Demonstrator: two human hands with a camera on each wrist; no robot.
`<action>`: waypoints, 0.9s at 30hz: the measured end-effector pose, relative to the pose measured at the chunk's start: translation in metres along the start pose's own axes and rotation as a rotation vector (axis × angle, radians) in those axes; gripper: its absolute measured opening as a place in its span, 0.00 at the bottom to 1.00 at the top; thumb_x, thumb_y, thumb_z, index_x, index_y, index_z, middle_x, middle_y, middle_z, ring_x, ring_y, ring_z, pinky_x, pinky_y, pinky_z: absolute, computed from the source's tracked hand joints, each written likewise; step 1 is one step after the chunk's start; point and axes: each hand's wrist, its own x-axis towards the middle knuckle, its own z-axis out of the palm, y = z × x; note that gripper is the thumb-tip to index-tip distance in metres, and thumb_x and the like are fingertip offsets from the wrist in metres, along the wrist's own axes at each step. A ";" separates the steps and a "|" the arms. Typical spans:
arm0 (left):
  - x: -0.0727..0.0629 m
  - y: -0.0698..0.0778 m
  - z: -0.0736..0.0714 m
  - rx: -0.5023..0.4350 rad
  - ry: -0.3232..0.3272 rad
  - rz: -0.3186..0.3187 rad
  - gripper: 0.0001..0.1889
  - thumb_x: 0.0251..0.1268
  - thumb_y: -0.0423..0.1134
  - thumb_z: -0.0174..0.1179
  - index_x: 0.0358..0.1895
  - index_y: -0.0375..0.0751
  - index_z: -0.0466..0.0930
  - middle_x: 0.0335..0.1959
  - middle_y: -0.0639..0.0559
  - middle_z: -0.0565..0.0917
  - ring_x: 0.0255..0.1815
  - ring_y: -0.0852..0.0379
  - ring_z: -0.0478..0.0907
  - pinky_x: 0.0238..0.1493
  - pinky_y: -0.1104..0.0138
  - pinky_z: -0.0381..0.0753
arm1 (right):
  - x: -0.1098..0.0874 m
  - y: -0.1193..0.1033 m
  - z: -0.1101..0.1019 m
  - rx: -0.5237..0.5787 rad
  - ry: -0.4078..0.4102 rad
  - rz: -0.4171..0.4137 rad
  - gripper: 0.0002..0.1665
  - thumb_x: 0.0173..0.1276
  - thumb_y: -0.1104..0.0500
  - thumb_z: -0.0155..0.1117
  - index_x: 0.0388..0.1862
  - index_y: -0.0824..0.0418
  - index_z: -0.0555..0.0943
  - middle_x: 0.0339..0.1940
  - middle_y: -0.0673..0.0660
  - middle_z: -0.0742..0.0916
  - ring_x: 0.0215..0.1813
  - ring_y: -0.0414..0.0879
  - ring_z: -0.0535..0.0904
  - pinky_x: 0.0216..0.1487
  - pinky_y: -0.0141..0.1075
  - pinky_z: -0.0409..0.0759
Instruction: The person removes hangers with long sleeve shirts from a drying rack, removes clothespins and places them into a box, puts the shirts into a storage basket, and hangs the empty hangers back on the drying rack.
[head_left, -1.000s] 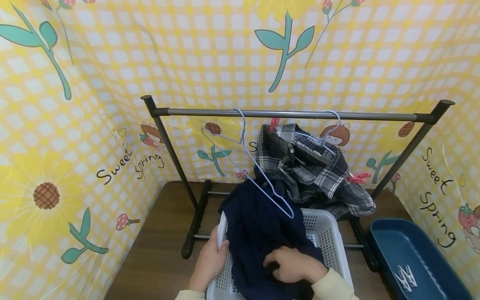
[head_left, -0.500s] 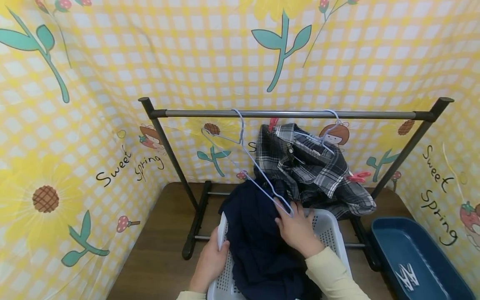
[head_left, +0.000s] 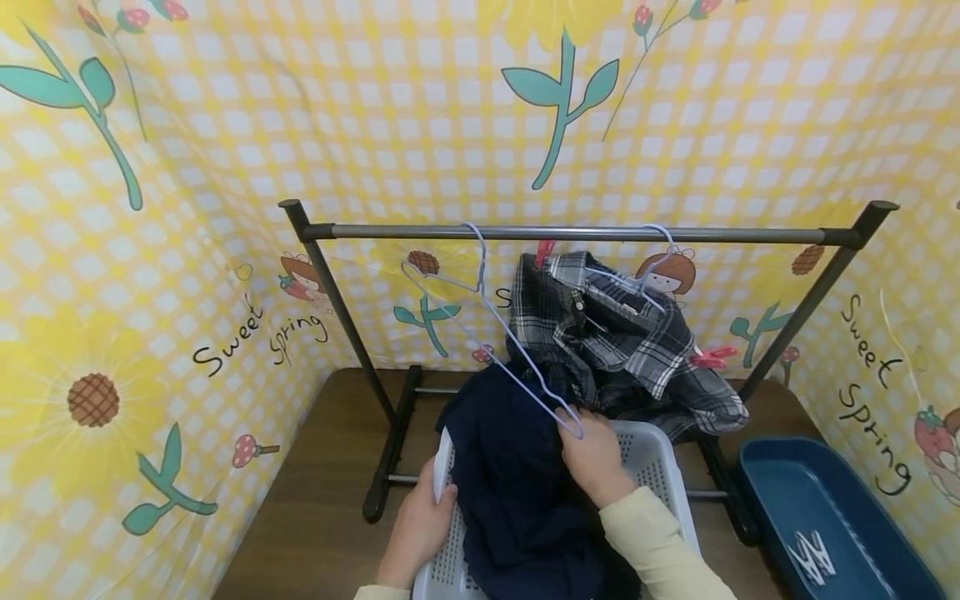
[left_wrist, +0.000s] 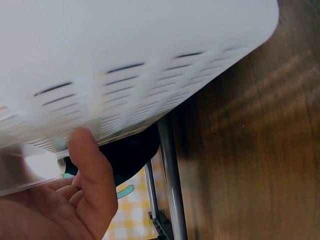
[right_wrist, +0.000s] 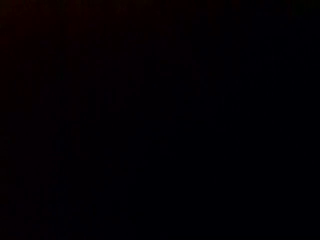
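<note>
A navy garment [head_left: 517, 492] lies bunched in a white perforated plastic basket [head_left: 663, 467], partly draped over its far edge. With fingers and thumb, my left hand [head_left: 420, 525] grips the basket's left rim; the left wrist view shows the thumb [left_wrist: 92, 165] against the outer wall. My right hand [head_left: 596, 458] grips the garment's right side, its fingertips mostly hidden in the cloth. Just over that hand passes the lower corner of a pale blue wire hanger [head_left: 525, 354], which hangs from the rack bar [head_left: 405, 232]. Almost entirely black, the right wrist view gives no detail.
Behind the basket, a plaid shirt [head_left: 600, 333] hangs on another hanger, with red clothespins [head_left: 712, 358] on it. The rack's dark feet [head_left: 382, 475] stand on the brown table [head_left: 300, 500]. To the right is a blue tray [head_left: 847, 492] holding white clothespins [head_left: 812, 557].
My right hand has moved from the middle of the garment up and away to its right side, by the hanger's corner, and its spread fingers have curled in. The left hand keeps its place.
</note>
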 end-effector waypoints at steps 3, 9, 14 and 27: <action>-0.002 -0.001 0.001 -0.002 0.004 0.005 0.30 0.75 0.39 0.57 0.75 0.38 0.61 0.58 0.31 0.79 0.49 0.40 0.81 0.49 0.43 0.78 | -0.002 -0.002 -0.001 0.024 0.020 -0.016 0.11 0.49 0.73 0.71 0.26 0.63 0.77 0.25 0.58 0.81 0.26 0.55 0.80 0.25 0.46 0.78; -0.001 -0.003 0.002 0.000 0.019 0.025 0.30 0.74 0.39 0.57 0.76 0.41 0.61 0.60 0.34 0.79 0.54 0.39 0.80 0.53 0.43 0.76 | -0.014 -0.014 -0.011 0.120 0.017 -0.055 0.11 0.50 0.75 0.66 0.25 0.62 0.77 0.43 0.65 0.86 0.41 0.62 0.84 0.38 0.52 0.81; -0.001 -0.003 0.003 0.010 0.039 0.042 0.29 0.73 0.39 0.58 0.75 0.42 0.63 0.58 0.34 0.81 0.53 0.38 0.80 0.52 0.43 0.77 | -0.023 -0.022 -0.022 0.289 -0.217 0.002 0.13 0.60 0.72 0.67 0.35 0.56 0.77 0.70 0.70 0.74 0.70 0.74 0.65 0.57 0.68 0.71; -0.004 -0.001 0.007 0.033 0.094 0.086 0.28 0.71 0.37 0.60 0.72 0.42 0.66 0.52 0.35 0.83 0.46 0.37 0.82 0.46 0.43 0.78 | -0.052 -0.047 -0.045 0.489 -0.645 -0.142 0.12 0.68 0.67 0.63 0.37 0.48 0.76 0.48 0.49 0.84 0.50 0.49 0.79 0.48 0.52 0.78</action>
